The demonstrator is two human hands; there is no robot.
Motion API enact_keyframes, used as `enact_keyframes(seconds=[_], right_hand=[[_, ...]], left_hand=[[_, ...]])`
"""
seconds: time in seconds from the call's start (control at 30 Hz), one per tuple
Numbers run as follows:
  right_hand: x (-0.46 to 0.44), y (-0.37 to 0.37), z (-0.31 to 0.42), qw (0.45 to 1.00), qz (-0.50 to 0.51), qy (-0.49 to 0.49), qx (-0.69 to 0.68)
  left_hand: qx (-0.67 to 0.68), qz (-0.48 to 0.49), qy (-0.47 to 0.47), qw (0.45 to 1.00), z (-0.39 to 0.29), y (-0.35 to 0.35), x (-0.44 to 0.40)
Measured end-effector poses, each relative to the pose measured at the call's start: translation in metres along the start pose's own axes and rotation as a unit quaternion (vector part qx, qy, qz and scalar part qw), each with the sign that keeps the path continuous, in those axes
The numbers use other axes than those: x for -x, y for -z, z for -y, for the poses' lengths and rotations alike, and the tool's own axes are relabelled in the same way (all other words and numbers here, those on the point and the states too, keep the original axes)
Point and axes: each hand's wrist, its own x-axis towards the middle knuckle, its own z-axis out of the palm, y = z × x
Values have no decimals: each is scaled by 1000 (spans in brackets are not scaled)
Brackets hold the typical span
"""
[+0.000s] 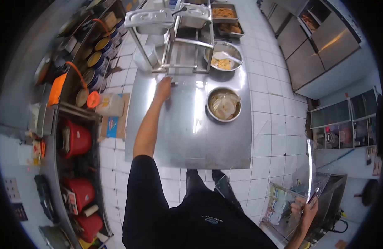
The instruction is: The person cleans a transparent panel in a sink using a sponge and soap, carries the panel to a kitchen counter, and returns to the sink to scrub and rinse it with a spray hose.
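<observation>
My left hand (163, 88) reaches out to the steel table (170, 137), just in front of the metal rack. Its fingers are closed at the tabletop, and a small dark thing (174, 84) shows at their tips, too small to name. Low on the right, my right hand (308, 212) grips the edge of a clear plastic sheet (310, 170), held upright off to the side of the table. On the table's right side stands a steel bowl (209, 108) with pale slices and a clear piece, perhaps plastic, on top.
Behind that bowl is another steel bowl (240, 62) with yellow chunks and a white tool. The metal rack (187, 66) carries lidded steel pans (148, 18). Shelving with red bins (77, 139) runs along the left; steel cabinets (295, 45) stand at the right.
</observation>
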Motion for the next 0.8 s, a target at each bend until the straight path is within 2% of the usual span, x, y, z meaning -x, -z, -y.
enact_keyframes(seconds=[0.03, 0.13, 0.23, 0.37, 0.53, 0.63, 0.67, 0.77, 0.8], right_hand=[[11, -3, -3, 1000, -9, 5, 2], [48, -3, -12, 999, -29, 10, 22], [67, -2, -24, 998, -56, -7, 0], [83, -3, -36, 997, -75, -15, 4], [90, -13, -47, 993, -116, -32, 17], [87, -12, -64, 992, -115, -45, -22], [86, -16, -67, 992, -119, -38, -36], [84, -38, -49, 985, -150, -76, -40], [83, -44, -49, 986, -145, -66, -48]], left_hand=[[-55, 6, -26, 998, 9, 4, -11], [-20, 286, 61, 956, 21, 14, -42], [-48, 265, 12, 963, 30, 8, -50], [-32, 284, -55, 957, 50, 6, -45], [-3, 361, -113, 926, 72, 11, -44], [59, 407, -182, 893, 96, 8, -46], [105, 372, -181, 904, 101, 11, -41], [126, 448, -140, 874, 98, 33, -43], [157, 426, -143, 880, 99, 35, -39]])
